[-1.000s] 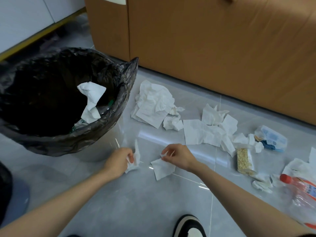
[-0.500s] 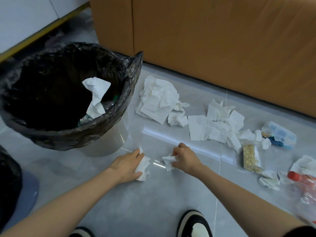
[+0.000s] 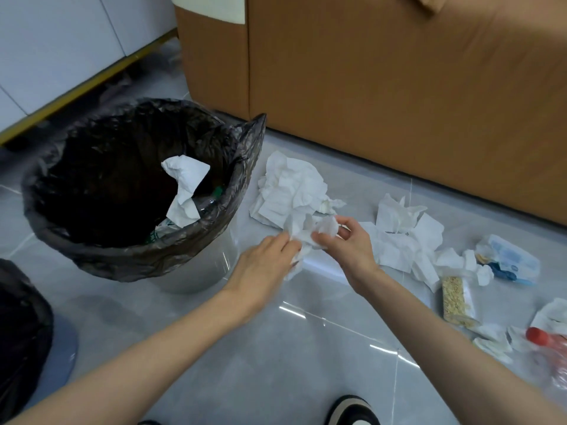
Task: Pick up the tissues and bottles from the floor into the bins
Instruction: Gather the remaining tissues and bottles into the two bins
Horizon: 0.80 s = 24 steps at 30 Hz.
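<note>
Tissues (image 3: 306,233) are being pinched in the curled fingers of the left hand (image 3: 264,266) and right hand (image 3: 348,251), beside the black-lined bin (image 3: 129,256) (a loose tail is dangling below the fingers, risking slipping free).

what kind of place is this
Probably a living room or lounge indoors, though I can't be sure. It has a glossy grey tiled floor, a brown upholstered sofa, and a bag-lined bin standing near white wall panels.
</note>
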### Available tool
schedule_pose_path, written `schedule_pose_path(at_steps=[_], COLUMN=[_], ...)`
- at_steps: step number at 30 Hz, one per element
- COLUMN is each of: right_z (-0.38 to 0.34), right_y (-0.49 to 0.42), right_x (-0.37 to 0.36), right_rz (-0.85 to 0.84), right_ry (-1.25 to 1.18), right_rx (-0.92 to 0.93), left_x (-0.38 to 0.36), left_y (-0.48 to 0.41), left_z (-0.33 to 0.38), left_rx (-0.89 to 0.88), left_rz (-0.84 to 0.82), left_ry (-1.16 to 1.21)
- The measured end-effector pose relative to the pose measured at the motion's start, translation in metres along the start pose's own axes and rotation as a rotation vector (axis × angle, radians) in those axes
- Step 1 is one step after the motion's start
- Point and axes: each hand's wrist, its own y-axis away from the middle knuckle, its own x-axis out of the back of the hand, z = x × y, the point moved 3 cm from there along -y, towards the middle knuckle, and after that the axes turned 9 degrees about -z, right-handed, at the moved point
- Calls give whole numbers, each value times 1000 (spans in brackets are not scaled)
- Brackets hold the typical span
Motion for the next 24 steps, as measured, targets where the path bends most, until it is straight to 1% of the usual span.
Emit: schedule_pose_path(at_steps=[2,5,8,11,13,17,19,22,24], right_z=[-28,-71,-112,-145,-158,-162,-156,-148,-145], right_y=[2,8,14,19,21,16,12,11,12], right_x=[-5,-11,-24,-51,-76,-130,-151,-167,-169], right_rz=[3,6,-59,-136,-202,-299,-341,-412,-415], right_ry=[-75,-201,-265,-189,-70,154,337,688,806], right_rx=[77,171,279,397,488,602,646,746,802], left_x=[34,82,125,155,163,154,150,143,141], left_y=[-13,-22,-18,-6,4,21,30,38,41], left_z=[7,7,-5,-29,-49,-87,-101,-112,-115], left_rx=[27,106,193,309,398,593,655,723,749], left_rz=[163,332,425,452,387,124,48,-110,-152], left_ry=[-96,-176,-168,-157,-174,-158,-138,-80,-36])
